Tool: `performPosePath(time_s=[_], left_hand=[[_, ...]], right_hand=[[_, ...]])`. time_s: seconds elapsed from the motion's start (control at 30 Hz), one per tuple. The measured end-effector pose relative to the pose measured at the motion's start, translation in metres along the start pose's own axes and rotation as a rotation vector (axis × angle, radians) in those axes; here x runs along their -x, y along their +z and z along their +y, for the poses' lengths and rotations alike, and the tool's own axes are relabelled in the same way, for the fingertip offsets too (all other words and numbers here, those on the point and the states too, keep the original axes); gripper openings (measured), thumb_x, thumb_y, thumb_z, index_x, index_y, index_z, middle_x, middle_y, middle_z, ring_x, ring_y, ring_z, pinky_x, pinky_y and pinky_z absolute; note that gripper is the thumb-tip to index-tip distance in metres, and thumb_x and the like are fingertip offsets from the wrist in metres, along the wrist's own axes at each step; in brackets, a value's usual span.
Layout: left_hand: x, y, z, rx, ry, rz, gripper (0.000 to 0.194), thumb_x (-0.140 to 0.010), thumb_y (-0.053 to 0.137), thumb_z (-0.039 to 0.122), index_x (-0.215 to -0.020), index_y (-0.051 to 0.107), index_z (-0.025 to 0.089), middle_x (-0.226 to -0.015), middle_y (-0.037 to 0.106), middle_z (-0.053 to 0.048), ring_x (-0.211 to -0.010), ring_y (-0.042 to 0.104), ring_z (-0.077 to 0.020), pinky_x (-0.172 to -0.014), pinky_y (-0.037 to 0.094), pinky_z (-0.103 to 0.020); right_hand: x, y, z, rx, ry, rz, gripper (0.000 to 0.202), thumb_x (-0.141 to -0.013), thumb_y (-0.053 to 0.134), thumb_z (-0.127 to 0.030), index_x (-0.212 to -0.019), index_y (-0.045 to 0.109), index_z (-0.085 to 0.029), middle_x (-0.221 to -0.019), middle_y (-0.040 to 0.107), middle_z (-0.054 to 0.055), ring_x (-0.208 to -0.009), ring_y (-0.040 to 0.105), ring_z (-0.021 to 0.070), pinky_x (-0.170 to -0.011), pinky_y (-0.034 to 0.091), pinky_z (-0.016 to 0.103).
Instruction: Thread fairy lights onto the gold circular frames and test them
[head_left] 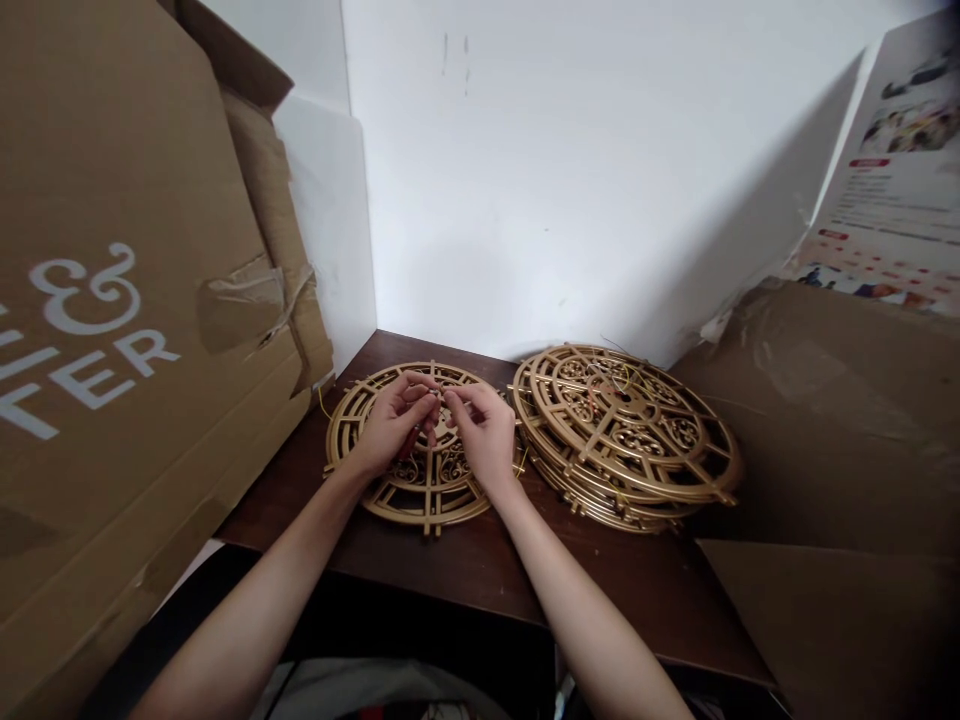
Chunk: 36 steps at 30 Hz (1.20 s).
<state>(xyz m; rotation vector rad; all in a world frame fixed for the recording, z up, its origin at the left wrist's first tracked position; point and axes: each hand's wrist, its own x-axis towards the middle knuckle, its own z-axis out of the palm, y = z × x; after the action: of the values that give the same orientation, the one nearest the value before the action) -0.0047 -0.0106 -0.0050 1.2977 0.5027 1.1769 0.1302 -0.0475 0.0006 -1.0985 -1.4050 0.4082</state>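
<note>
Both hands meet over a round gold openwork frame (428, 518) that lies flat on the dark wooden table. My left hand (401, 415) is closed, its thumb and forefinger pinching something too small to make out. A red-handled item (409, 442), mostly covered, shows under the left palm. My right hand (484, 425) is also closed in a pinch, fingertips almost against the left ones. What the right fingers hold is hidden. To the right sits a stack of similar gold frames (626, 430), with thin yellow and red wires (621, 378) lying on the top one.
A large cardboard box (150, 300) with white lettering stands close on the left. More cardboard (825, 400) and a printed panel (892, 200) border the right side. A white wall (562, 180) rises behind the dark table (480, 570), whose front edge is near my forearms.
</note>
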Motion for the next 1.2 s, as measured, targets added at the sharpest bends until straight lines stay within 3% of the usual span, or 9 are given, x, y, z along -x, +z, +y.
performPosePath(time_s=[0.13, 0.43, 0.53, 0.67, 0.93, 1.2], left_hand=[[-0.001, -0.002, 0.004, -0.035, 0.021, 0.121, 0.027, -0.077, 0.071, 0.034, -0.093, 0.054, 0.019, -0.063, 0.059, 0.005, -0.047, 0.053, -0.009, -0.043, 0.047, -0.021], [-0.004, -0.007, 0.003, -0.045, 0.072, 0.299, 0.028, -0.074, 0.073, 0.033, -0.092, 0.058, 0.017, -0.067, 0.066, 0.0, -0.06, 0.059, -0.0114, -0.054, 0.047, -0.02], [-0.004, -0.008, 0.003, 0.004, 0.069, 0.342, 0.03, -0.072, 0.074, 0.033, -0.091, 0.057, 0.017, -0.068, 0.066, 0.0, -0.06, 0.06, -0.0116, -0.055, 0.048, -0.021], [-0.006, -0.01, 0.004, 0.094, 0.027, 0.414, 0.035, -0.069, 0.076, 0.035, -0.092, 0.057, 0.017, -0.068, 0.066, 0.001, -0.05, 0.055, -0.0097, -0.044, 0.044, -0.02], [-0.009, -0.016, 0.002, 0.172, -0.04, 0.611, 0.021, -0.074, 0.07, 0.027, -0.084, 0.056, 0.016, -0.063, 0.064, 0.002, -0.039, 0.046, -0.0056, -0.036, 0.035, -0.016], [-0.011, -0.018, 0.003, 0.222, -0.064, 0.659, 0.016, -0.076, 0.068, 0.023, -0.08, 0.055, 0.015, -0.06, 0.062, 0.002, -0.04, 0.045, -0.0054, -0.038, 0.036, -0.016]], right_hand=[[0.0, -0.002, -0.006, 0.076, -0.08, 0.056, 0.018, -0.092, 0.054, -0.023, -0.093, 0.071, -0.019, -0.092, 0.064, 0.006, -0.072, 0.058, 0.0129, -0.059, 0.046, 0.023], [0.004, -0.001, -0.003, 0.248, -0.144, 0.079, 0.021, -0.093, 0.053, -0.024, -0.101, 0.073, -0.023, -0.099, 0.053, 0.006, -0.061, 0.048, 0.0088, -0.056, 0.044, 0.025], [0.003, -0.001, -0.002, 0.264, -0.179, 0.044, 0.021, -0.093, 0.054, -0.023, -0.1, 0.074, -0.023, -0.087, 0.052, 0.004, -0.062, 0.049, 0.0107, -0.059, 0.044, 0.026], [0.003, 0.002, -0.001, 0.222, -0.198, -0.017, 0.019, -0.091, 0.058, -0.021, -0.099, 0.074, -0.022, -0.077, 0.054, 0.002, -0.067, 0.052, 0.0127, -0.061, 0.045, 0.026], [0.008, 0.014, -0.001, 0.075, -0.226, -0.118, 0.012, -0.085, 0.065, -0.021, -0.089, 0.076, -0.023, -0.08, 0.064, 0.003, -0.073, 0.059, 0.0135, -0.059, 0.046, 0.024], [0.013, 0.017, 0.0, 0.029, -0.135, -0.245, 0.011, -0.082, 0.068, -0.019, -0.091, 0.074, -0.021, -0.077, 0.07, 0.001, -0.06, 0.059, 0.0105, -0.058, 0.048, 0.022]])
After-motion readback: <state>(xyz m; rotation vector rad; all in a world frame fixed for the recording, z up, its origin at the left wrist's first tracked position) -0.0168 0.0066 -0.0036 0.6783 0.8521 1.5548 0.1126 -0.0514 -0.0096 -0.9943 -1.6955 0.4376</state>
